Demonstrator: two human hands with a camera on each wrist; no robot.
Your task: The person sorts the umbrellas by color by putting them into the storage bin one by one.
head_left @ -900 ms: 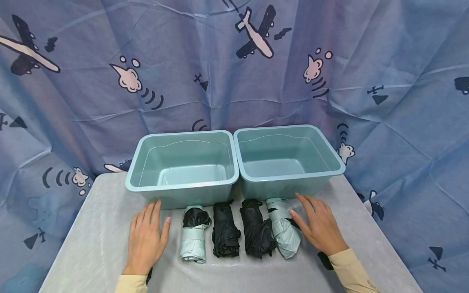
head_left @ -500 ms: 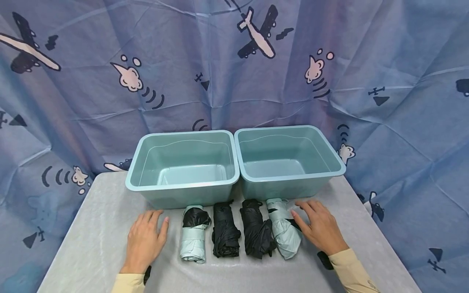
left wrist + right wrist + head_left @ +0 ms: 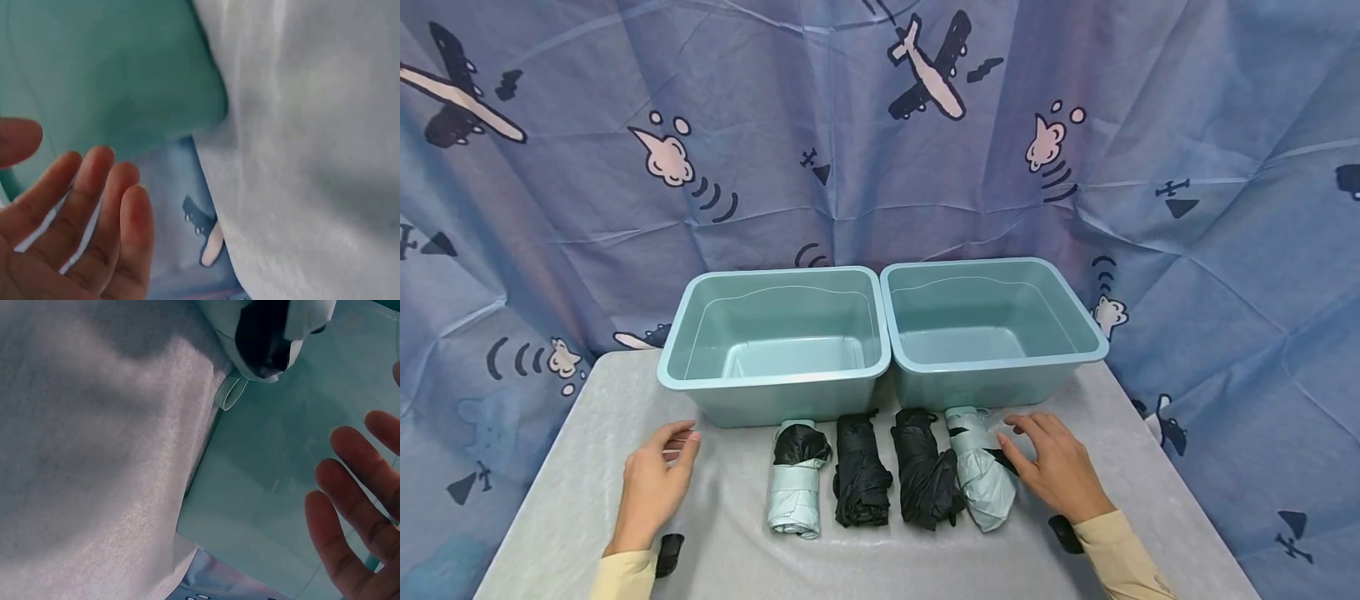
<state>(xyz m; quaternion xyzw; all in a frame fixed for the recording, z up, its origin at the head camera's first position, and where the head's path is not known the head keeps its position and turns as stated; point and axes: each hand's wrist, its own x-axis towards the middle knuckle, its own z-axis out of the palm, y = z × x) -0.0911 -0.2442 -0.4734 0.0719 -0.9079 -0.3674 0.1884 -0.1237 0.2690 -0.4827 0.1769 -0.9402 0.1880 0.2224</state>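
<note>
Four things are avoided as a count here: a row of folded umbrellas lies on the table. At its left is a pale green umbrella (image 3: pixel 795 492) with a black patch, then a black umbrella (image 3: pixel 862 475), another black umbrella (image 3: pixel 925 475) and a second pale green umbrella (image 3: pixel 985 479). My left hand (image 3: pixel 651 487) holds nothing, left of the row, its fingers loosely bent; they show spread in the left wrist view. My right hand (image 3: pixel 1056 467) holds nothing either, its thumb beside the rightmost umbrella. In the right wrist view a wrist loop (image 3: pixel 231 390) hangs from that pale umbrella (image 3: pixel 228 325).
Behind the umbrellas stand two pale green plastic bins, the left bin (image 3: pixel 775 384) and the right bin (image 3: pixel 1000 364), side by side with rims close together. A white cloth covers the table (image 3: pixel 880 575). A blue curtain (image 3: pixel 880 167) with printed planes hangs behind.
My left hand has moved left and toward me, away from the left bin, turning and bending its fingers. My right hand has drawn its fingertips back slightly. The umbrellas and bins stay put.
</note>
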